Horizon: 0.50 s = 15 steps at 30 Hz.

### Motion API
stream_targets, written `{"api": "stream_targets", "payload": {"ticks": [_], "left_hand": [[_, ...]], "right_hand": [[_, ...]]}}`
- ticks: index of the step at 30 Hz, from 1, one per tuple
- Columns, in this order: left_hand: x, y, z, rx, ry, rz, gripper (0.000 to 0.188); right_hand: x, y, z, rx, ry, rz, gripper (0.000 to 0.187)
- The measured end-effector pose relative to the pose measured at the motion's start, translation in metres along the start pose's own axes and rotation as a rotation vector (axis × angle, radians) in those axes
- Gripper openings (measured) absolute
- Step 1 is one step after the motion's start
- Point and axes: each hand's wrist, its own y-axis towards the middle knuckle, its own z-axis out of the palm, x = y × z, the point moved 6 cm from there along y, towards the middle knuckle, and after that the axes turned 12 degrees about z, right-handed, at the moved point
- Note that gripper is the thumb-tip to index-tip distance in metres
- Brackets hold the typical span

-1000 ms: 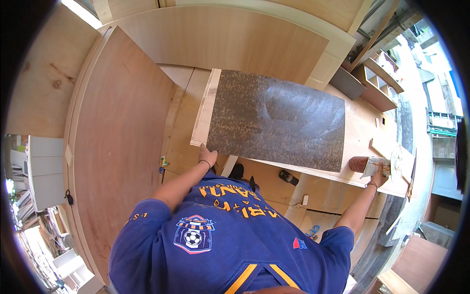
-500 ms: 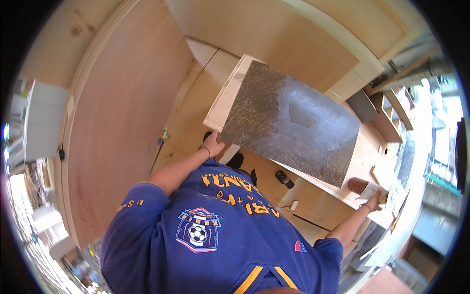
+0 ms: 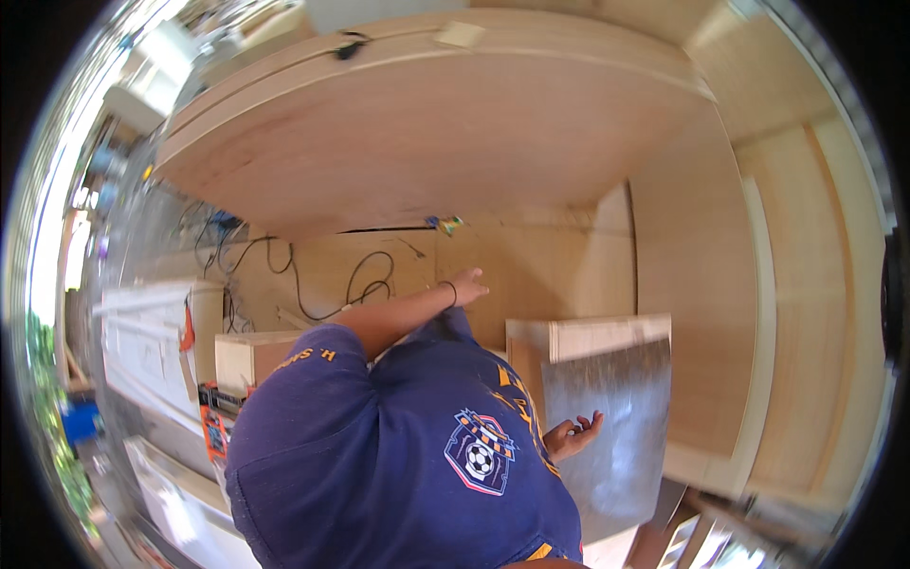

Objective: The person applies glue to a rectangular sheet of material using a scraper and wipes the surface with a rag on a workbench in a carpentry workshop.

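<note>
My left hand (image 3: pixel 467 286) reaches out over the wooden floor boards with its fingers apart and nothing in them. A small blue, yellow and green thing (image 3: pixel 444 225) lies beyond it, too small to name. My right hand (image 3: pixel 572 436) is loosely open and empty, palm partly turned up, at the near edge of a dark grey sheet (image 3: pixel 616 408) with a shiny surface. Whether it touches the sheet I cannot tell. The sheet lies on a pale wooden board (image 3: pixel 607 334), whose edge shows at the far side.
A large reddish wooden panel (image 3: pixel 445 142) stands across the far side. Tall pale panels (image 3: pixel 701 284) rise on the right. Black cable (image 3: pixel 355 284) loops over the floor at left, near a light wooden box (image 3: pixel 248 362) and an orange and black item (image 3: pixel 214 431).
My view and body have turned left. My left hand has let go of the board's corner and stretches over the floor. My right hand has left the brown container, now out of view.
</note>
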Motion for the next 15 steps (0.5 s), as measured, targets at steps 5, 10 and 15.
{"api": "stream_targets", "payload": {"ticks": [5, 10, 15], "left_hand": [[0.056, -0.029, -0.074, -0.148, -0.257, -0.138, 0.044], [0.11, -0.093, -0.162, -0.451, -0.195, -0.19, 0.037], [0.159, -0.174, -0.218, -0.865, -0.427, -0.337, 0.037]], "right_hand": [[0.05, 0.062, 0.062, 0.207, 0.004, -0.252, 0.047], [0.114, 0.072, 0.146, 0.423, -0.125, -0.127, 0.044], [0.167, 0.036, 0.302, 0.855, -0.034, -0.283, 0.043]]}}
